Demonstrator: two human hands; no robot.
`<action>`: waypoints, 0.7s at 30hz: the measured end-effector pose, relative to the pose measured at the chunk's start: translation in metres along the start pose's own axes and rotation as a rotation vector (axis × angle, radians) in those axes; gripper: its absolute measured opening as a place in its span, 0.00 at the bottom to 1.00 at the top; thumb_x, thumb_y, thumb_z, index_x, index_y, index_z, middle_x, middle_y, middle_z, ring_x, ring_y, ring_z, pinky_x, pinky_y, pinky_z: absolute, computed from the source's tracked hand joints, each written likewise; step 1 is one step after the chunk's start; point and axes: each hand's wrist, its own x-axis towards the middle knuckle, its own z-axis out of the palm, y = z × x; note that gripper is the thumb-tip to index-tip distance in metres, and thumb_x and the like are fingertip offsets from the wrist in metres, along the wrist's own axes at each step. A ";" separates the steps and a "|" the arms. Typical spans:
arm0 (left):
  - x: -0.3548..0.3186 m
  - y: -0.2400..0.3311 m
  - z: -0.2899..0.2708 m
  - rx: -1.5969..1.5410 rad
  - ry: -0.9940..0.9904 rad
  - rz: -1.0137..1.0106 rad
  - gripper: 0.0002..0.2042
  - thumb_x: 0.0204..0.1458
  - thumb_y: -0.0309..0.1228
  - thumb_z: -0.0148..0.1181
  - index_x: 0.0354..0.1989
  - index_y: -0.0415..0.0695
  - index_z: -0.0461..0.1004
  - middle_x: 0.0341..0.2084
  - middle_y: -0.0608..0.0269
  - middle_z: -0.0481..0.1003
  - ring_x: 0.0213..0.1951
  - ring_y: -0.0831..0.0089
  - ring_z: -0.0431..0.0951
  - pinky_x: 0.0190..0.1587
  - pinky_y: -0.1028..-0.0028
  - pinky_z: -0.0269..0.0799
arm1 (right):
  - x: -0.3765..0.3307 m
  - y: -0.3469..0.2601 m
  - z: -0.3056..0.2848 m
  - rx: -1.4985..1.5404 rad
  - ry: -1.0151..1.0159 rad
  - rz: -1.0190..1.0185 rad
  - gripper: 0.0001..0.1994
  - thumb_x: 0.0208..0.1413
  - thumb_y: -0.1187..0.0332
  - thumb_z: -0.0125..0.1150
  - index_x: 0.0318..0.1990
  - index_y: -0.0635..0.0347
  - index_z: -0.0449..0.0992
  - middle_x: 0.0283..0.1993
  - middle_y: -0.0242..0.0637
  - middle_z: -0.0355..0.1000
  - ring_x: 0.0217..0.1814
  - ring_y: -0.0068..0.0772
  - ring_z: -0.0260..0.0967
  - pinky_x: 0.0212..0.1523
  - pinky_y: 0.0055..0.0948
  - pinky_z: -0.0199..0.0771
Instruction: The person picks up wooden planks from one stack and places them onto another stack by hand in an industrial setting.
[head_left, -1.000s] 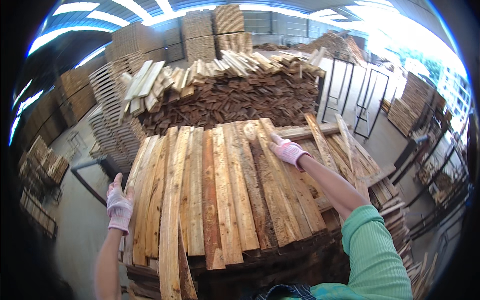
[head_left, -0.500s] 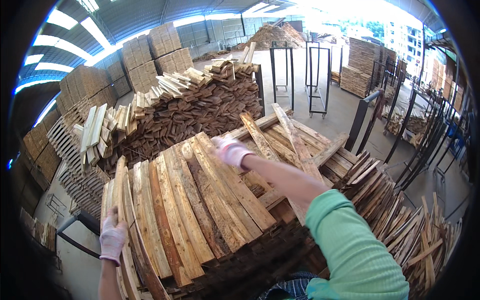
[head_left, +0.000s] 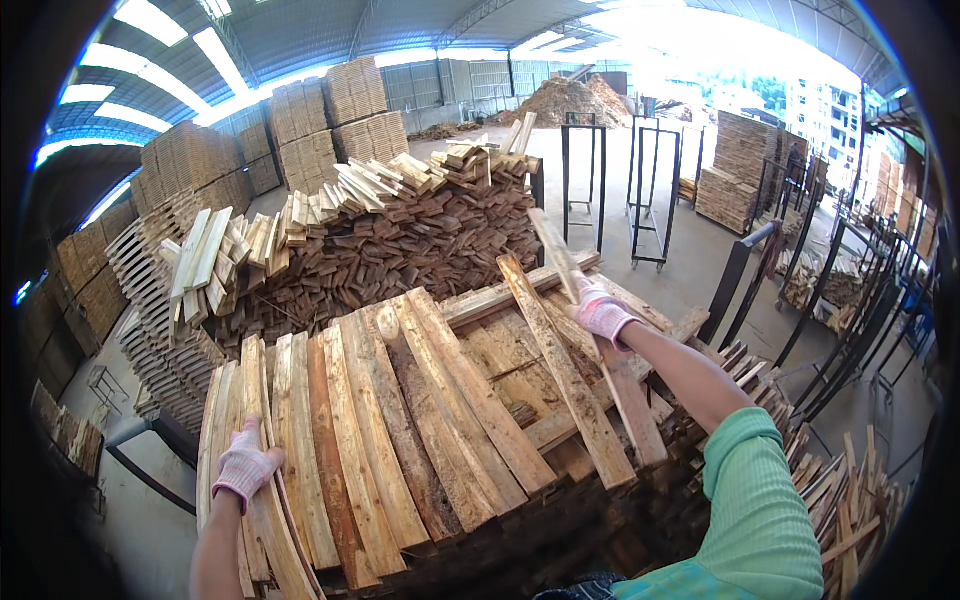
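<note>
A layer of rough wooden boards (head_left: pixel 375 420) lies side by side across the top of a stack in front of me. My left hand (head_left: pixel 247 462), in a pale knitted glove, grips a long narrow board (head_left: pixel 272 515) at the left end of this row. To the right, my gloved right hand (head_left: pixel 604 316) is closed around a greyish board (head_left: pixel 632 405), whose far end rises blurred above the stack. Between the row and that board, a bark-edged board (head_left: pixel 565 370) lies slanted over a gap where the lower layer shows. The right hand's fingertips are partly hidden.
A large heap of short boards (head_left: pixel 400 235) stands beyond the stack. Black metal posts (head_left: pixel 738 280) rise at the right, and a dark metal frame (head_left: pixel 150 440) stands at the left. Loose wood strips (head_left: pixel 850 500) lean at the lower right. Wheeled racks (head_left: pixel 655 195) stand farther back.
My right hand has moved right, from above the row to the greyish board, and gripped it. The left hand has shifted right with its narrow board. The bark-edged board now lies nearer me.
</note>
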 end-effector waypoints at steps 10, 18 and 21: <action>0.012 -0.011 0.021 -0.044 0.127 0.139 0.33 0.49 0.35 0.62 0.68 0.54 0.62 0.54 0.37 0.70 0.54 0.41 0.75 0.57 0.55 0.72 | -0.015 -0.062 0.050 -0.266 -0.281 -0.032 0.33 0.66 0.58 0.46 0.74 0.62 0.51 0.54 0.71 0.70 0.60 0.58 0.73 0.58 0.53 0.71; -0.019 -0.058 -0.003 -1.028 0.235 0.303 0.35 0.49 0.25 0.64 0.69 0.46 0.62 0.62 0.54 0.69 0.57 0.65 0.73 0.60 0.69 0.67 | -0.024 -0.065 0.005 0.134 -0.258 -0.143 0.48 0.50 0.54 0.67 0.74 0.65 0.50 0.57 0.59 0.73 0.57 0.50 0.75 0.58 0.38 0.73; -0.094 -0.062 -0.052 -1.258 0.401 0.246 0.34 0.51 0.24 0.65 0.70 0.48 0.61 0.53 0.54 0.73 0.44 0.72 0.78 0.45 0.78 0.76 | -0.021 -0.098 -0.020 0.185 -0.268 -0.381 0.47 0.48 0.60 0.68 0.75 0.57 0.49 0.59 0.56 0.70 0.58 0.48 0.72 0.61 0.38 0.71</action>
